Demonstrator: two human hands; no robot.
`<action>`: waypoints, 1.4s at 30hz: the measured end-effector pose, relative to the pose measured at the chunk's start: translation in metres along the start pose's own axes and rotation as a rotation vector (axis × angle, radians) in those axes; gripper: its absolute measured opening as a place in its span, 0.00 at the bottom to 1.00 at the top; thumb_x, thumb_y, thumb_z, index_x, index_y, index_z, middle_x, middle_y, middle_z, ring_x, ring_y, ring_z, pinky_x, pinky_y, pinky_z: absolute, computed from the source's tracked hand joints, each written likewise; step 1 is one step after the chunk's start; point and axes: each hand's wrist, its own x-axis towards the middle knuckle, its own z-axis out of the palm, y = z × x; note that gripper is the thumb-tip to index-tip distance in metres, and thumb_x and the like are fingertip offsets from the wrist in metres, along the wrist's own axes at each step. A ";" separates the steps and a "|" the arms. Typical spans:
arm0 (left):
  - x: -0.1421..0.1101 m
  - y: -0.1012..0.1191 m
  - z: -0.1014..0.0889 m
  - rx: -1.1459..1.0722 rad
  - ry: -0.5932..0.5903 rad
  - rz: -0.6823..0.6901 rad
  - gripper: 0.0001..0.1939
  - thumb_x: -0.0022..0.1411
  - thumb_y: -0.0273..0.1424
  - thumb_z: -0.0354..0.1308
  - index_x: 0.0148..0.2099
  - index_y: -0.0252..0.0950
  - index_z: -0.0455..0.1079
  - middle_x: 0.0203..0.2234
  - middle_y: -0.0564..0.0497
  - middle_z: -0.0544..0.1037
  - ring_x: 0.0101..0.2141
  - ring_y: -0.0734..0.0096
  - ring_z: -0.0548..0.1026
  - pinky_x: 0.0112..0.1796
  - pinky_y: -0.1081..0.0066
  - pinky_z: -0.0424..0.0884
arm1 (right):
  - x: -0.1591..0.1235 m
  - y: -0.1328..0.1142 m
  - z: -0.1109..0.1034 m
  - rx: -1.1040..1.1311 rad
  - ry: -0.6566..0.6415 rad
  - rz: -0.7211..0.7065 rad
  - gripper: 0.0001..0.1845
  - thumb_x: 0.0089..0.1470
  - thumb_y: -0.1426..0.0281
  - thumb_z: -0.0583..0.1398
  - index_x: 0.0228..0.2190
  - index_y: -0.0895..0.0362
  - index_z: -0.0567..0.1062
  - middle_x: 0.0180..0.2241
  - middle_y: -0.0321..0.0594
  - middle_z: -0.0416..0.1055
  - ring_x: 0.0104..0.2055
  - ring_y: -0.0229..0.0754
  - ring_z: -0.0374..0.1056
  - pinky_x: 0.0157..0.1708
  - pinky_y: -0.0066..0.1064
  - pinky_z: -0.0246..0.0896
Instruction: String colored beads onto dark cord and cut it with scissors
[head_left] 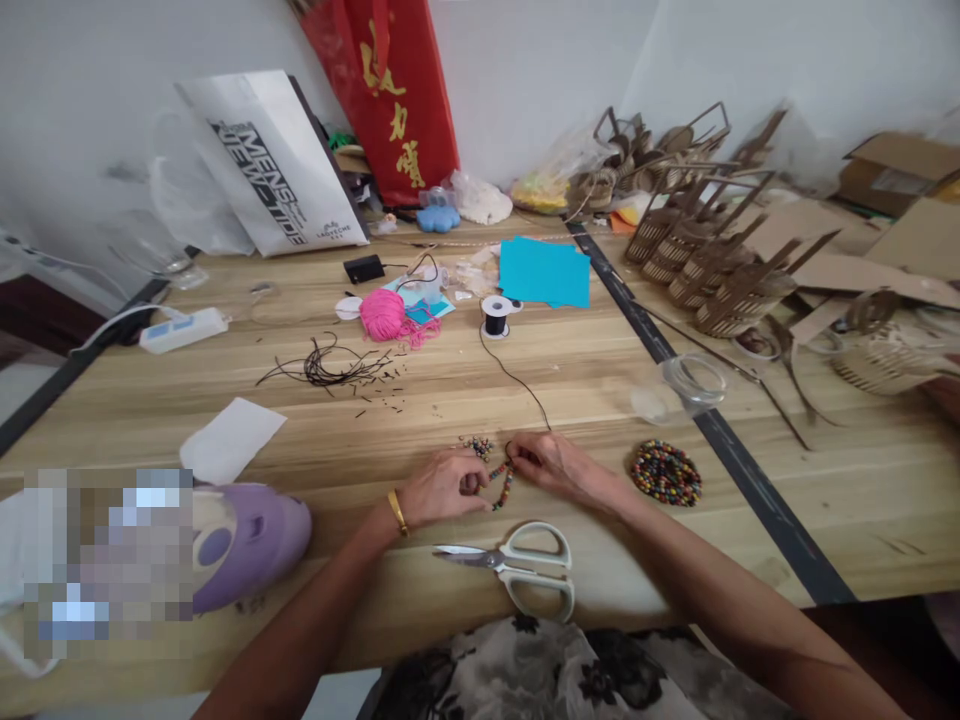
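Observation:
A short curved string of coloured beads (505, 488) lies between my two hands, just above the wood tabletop. My left hand (448, 485), with a gold band at its wrist, has its fingers curled on the left part of the beads. Close beside it, my right hand (551, 463) pinches the black cord at the upper end of the string; the fingertips partly hide it. From there the black cord (517, 378) runs back to a white spool (495, 318). Loose beads (480, 447) lie just behind my left hand. Scissors (501, 560) with white handles rest in front of both hands.
A heap of strung beads (666, 472) lies right of my right forearm. Cut black cords (330, 365), pink yarn (384, 315) and blue sheets (545, 271) are farther back. A purple device (262, 540) stands left. Small brown baskets (701, 255) crowd the far right.

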 end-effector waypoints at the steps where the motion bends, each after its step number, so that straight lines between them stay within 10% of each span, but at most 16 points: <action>1: -0.001 0.001 0.001 0.072 0.001 0.052 0.10 0.50 0.35 0.66 0.33 0.34 0.74 0.28 0.52 0.73 0.30 0.71 0.70 0.31 0.74 0.64 | 0.000 0.000 0.000 0.009 -0.001 0.005 0.07 0.53 0.79 0.54 0.28 0.60 0.72 0.22 0.33 0.65 0.21 0.31 0.54 0.24 0.23 0.47; 42: 0.009 -0.022 0.001 0.039 0.200 0.229 0.16 0.61 0.22 0.50 0.44 0.37 0.77 0.25 0.50 0.69 0.31 0.70 0.66 0.40 0.67 0.62 | 0.003 0.025 -0.001 0.155 0.014 -0.099 0.09 0.60 0.70 0.53 0.31 0.59 0.71 0.25 0.34 0.65 0.24 0.33 0.56 0.26 0.23 0.50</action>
